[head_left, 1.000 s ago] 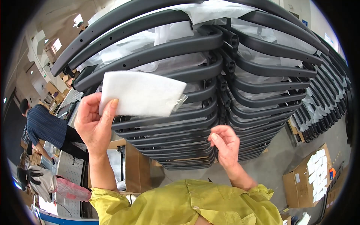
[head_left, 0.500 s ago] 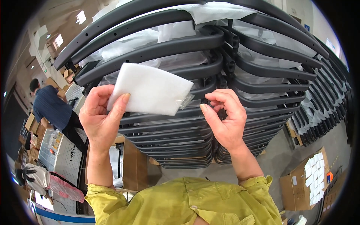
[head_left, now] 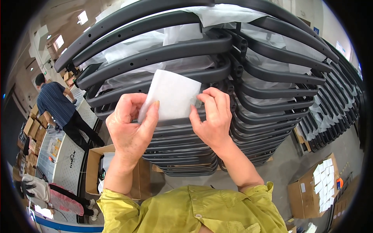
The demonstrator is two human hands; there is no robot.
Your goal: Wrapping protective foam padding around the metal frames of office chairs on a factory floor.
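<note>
A small folded sheet of soft white foam (head_left: 173,95) is held up in front of the stacked black metal frames. My left hand (head_left: 132,128) pinches its left edge between thumb and fingers. At the opposite edge, my right hand (head_left: 213,116) has its thumb and fingertips closed on the side where a bit of clear tape (head_left: 198,102) sticks out. The fingers partly cover that tape. Behind both hands rise the curved black tubular frames (head_left: 155,58), stacked in layers with thin white foam sheets (head_left: 229,13) between them.
An open cardboard box (head_left: 93,171) stands below my left forearm. At lower right is a carton (head_left: 303,196) with white labels. More black frames (head_left: 334,112) are stacked at right. Two people, one in a dark striped shirt (head_left: 56,103), are by the long workbench (head_left: 74,155) at left.
My right hand has moved left onto the sheet's taped edge and closed there. The left hand and the sheet have shifted right, and the sheet looks more upright.
</note>
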